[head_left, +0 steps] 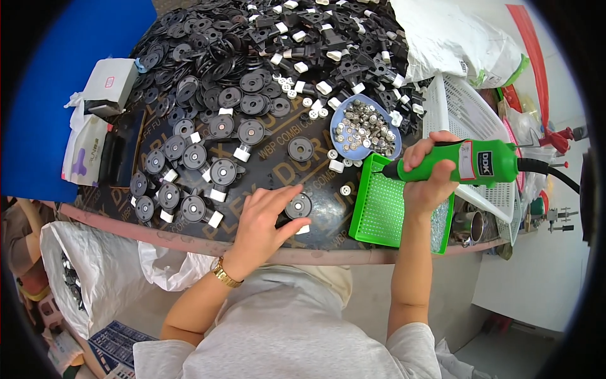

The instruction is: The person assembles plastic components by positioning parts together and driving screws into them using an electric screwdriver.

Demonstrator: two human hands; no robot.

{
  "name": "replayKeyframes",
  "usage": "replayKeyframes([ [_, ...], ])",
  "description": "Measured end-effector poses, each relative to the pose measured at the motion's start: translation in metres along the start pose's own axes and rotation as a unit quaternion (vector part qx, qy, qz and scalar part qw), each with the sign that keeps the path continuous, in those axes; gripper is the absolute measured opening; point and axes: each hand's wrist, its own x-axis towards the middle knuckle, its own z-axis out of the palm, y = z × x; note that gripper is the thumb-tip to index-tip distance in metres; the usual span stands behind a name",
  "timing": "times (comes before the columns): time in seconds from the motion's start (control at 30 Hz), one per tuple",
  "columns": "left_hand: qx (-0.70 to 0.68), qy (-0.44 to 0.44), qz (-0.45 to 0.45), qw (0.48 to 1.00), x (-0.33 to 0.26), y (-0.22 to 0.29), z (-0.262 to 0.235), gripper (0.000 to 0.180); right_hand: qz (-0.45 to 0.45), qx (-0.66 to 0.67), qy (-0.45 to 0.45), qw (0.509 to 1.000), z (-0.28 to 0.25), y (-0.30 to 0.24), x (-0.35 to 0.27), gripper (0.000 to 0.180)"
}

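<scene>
My left hand (262,221) is at the table's near edge, its thumb and fingers around a black round plastic part (298,206). That part has a metal centre and a white block at its lower side. In my right hand (429,174) is a green electric screwdriver (483,161), held sideways with its dark tip pointing left, above a green perforated tray (385,211). A black cord (549,167) leads from its back end. Left of my left hand, several similar black round parts with white ends, such as this one (223,171), lie in loose rows.
A big heap of black discs (196,50) and black brackets with white ends covers the far table. A blue dish (339,120) holds small metal pieces. White baskets (464,107), a metal cup (469,227) and a white sack (454,38) are at right; boxes (110,85) stand at left.
</scene>
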Motion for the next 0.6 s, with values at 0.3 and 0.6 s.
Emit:
replayKeyframes([
  [0.3, -0.005, 0.000, 0.000, 1.000, 0.0001, 0.0000, 0.0000, 0.054, -0.008, -0.008, -0.017, 1.000, 0.0009, -0.0001, -0.0009, 0.052],
  [0.6, -0.009, -0.002, 0.000, 1.000, 0.0006, 0.0001, -0.0009, 0.054, -0.012, -0.013, -0.017, 1.000, 0.0017, 0.0002, 0.0000, 0.053],
])
